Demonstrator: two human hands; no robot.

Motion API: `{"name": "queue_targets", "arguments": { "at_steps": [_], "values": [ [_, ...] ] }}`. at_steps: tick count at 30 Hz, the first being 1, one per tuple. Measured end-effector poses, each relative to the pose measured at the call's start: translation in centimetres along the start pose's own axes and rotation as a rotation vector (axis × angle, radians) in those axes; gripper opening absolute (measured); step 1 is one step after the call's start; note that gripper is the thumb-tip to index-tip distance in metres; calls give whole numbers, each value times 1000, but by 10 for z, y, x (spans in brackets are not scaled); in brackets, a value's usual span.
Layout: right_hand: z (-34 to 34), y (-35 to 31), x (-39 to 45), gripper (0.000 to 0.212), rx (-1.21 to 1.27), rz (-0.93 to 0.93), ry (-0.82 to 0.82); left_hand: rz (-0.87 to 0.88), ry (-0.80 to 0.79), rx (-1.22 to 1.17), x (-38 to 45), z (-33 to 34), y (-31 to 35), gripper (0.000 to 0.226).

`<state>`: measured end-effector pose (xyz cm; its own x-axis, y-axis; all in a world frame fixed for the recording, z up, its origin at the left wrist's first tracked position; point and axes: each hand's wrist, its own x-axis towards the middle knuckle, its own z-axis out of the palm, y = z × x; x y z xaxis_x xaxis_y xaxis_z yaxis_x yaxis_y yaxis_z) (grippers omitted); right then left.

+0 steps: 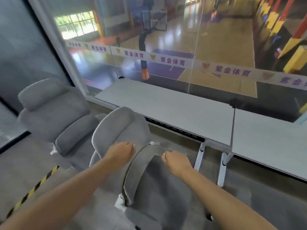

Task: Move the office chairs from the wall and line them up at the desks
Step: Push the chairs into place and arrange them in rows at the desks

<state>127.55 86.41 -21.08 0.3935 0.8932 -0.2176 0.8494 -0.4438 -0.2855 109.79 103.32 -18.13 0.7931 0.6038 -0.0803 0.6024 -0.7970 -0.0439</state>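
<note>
Grey fabric covers the near office chair (149, 188), which stands in front of the long pale desk (166, 103) with its headrest (119, 127) tipped toward the desk edge. The left hand (119, 151) curls its fingers over the lower rim of that headrest, and the right hand (177, 161) curls over the top edge of the chair's backrest; both hands grip the chair. A second grey chair (54, 117) of the same kind stands to the left, just beside the first and near a frosted panel (15, 55). A second desk (269, 146) continues the row to the right, on white legs (222, 170). Behind the desks a glass wall (166, 39) carries a pale band printed over and over in purple with 紫金体育 (172, 61) beside a shield emblem. Through the glass lies a basketball court. Yellow-and-black tape (33, 190) crosses the floor at lower left.
</note>
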Motion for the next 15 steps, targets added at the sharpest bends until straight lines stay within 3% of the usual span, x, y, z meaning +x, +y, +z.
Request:
{"name": "queue_targets", "arguments": {
  "at_steps": [5,8,9,11,15],
  "values": [
    [4,-88,72,49,9,-116,51,-6,31,182,31,-21,-103,20],
    [8,-141,103,53,13,-130,26,73,184,135,59,-25,-155,28],
    [12,-156,112,52,25,-127,7,112,229,141,71,-25,-169,22],
    [22,-184,130,49,96,-119,-23,226,311,160,101,-22,-190,32],
    [45,-244,168,63,316,-39,3,528,284,101,160,-9,-221,34]
  ]
}}
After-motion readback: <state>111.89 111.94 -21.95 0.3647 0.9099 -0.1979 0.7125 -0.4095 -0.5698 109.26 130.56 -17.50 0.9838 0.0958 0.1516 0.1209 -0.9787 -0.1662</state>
